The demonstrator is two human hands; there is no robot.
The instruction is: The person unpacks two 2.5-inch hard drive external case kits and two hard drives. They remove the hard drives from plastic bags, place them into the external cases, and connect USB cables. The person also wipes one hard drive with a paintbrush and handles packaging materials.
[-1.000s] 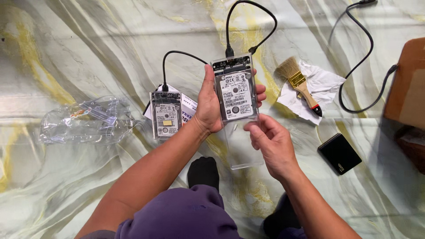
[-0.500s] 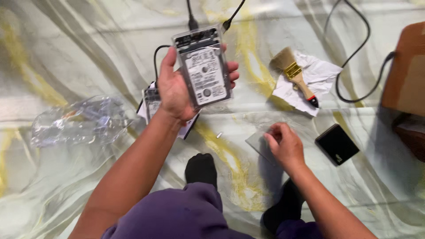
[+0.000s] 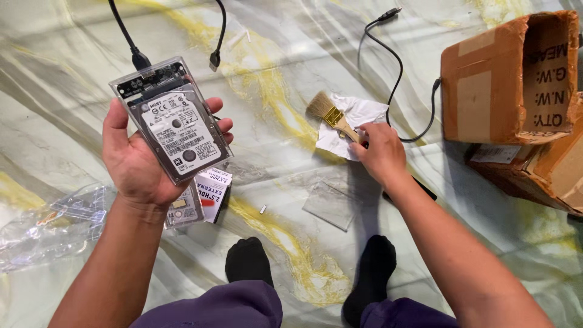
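left hand (image 3: 136,161) palm up, fingers curled around the hard drive in clear case (image 3: 172,126). right hand (image 3: 381,152) fingers closed on the brush (image 3: 333,115) handle, over white paper (image 3: 358,115).

Hidden and cut-off parts

The right hand (image 3: 381,152) covers the brush (image 3: 331,114) handle; the black cable (image 3: 124,33) leaves the frame at 12 o'clock.
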